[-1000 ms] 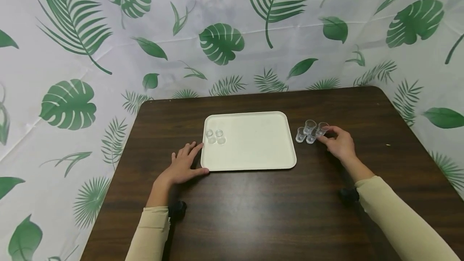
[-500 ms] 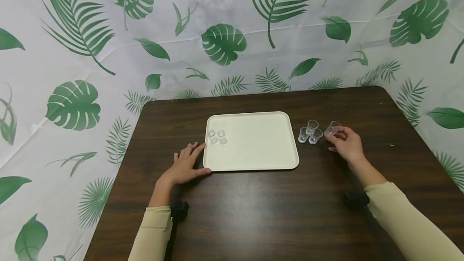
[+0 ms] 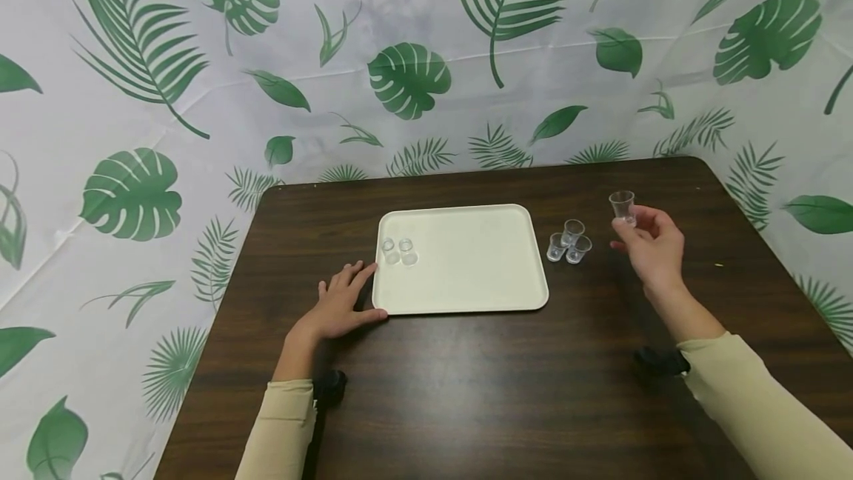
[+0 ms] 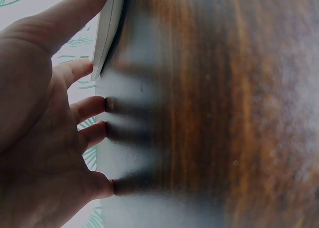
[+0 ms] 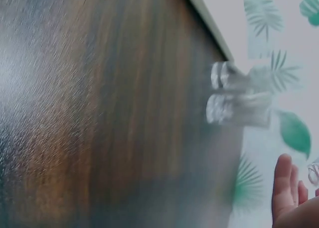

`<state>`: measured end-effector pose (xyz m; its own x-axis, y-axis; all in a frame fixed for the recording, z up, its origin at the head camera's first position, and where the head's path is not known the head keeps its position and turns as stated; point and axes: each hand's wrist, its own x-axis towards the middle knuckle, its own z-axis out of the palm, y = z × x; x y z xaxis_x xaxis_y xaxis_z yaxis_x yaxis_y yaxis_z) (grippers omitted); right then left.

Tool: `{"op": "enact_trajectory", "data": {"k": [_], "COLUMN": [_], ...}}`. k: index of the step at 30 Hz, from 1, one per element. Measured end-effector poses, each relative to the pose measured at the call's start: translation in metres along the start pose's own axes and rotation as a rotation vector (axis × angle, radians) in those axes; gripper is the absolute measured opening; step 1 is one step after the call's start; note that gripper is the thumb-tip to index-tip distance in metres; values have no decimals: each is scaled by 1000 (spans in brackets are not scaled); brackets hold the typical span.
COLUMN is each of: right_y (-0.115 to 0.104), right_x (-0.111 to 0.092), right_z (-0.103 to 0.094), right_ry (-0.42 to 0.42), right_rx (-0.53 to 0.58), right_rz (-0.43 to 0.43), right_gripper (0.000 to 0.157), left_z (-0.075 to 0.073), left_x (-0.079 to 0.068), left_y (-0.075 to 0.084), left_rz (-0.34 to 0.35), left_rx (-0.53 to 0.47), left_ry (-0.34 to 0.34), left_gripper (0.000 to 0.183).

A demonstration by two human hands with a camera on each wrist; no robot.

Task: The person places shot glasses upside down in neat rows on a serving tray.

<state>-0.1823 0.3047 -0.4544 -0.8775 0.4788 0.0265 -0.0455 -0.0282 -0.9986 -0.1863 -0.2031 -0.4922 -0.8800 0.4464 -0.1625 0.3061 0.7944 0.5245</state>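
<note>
My right hand (image 3: 656, 247) pinches a small clear shot glass (image 3: 623, 206) near its base, rim up, raised over the right side of the table. At the right edge of the right wrist view only a bit of this glass (image 5: 313, 173) shows beside the fingers (image 5: 283, 180). Three more clear shot glasses (image 3: 579, 250) stand rim up in a tight cluster to the hand's left. Spread fingers of my left hand (image 3: 338, 302) touch the near left corner of a cream tray (image 3: 466, 284). Two shot glasses (image 3: 408, 253) stand side by side on the tray's left part, narrow end up.
The dark wooden table (image 3: 460, 391) ends at the back against a white cloth (image 3: 333, 102) printed with green leaves. In the right wrist view, clustered glasses (image 5: 239, 109) stand close to the tray's edge (image 5: 209, 19).
My right hand has drawn one shot glass out of the cluster to the right and lifted it off the table. The left hand stays at the tray's corner.
</note>
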Motion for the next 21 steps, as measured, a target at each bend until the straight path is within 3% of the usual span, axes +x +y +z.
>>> {"op": "enact_trajectory", "data": {"k": [4,6,13,21], "right_y": [-10,-14,-21,-5], "right_x": [-8,-13,-29,-48], "right_z": [12,19,44,80], "right_ry": [-27,-56,-181,-401], "right_rx": [78,50,-395,-600], "right_rz": [-91,-156,-372,-460], "right_gripper": [33,34,33,31], "left_z": [0,0,0,0], "left_x": [1,1,-1,-1], "left_y": [1,1,1,2], "left_rz": [2,-1,-1,-2], "left_rx": [-2,-1,-1,-13], "left_ry": [-1,1,9,15], "left_gripper": [95,95,94,94]}}
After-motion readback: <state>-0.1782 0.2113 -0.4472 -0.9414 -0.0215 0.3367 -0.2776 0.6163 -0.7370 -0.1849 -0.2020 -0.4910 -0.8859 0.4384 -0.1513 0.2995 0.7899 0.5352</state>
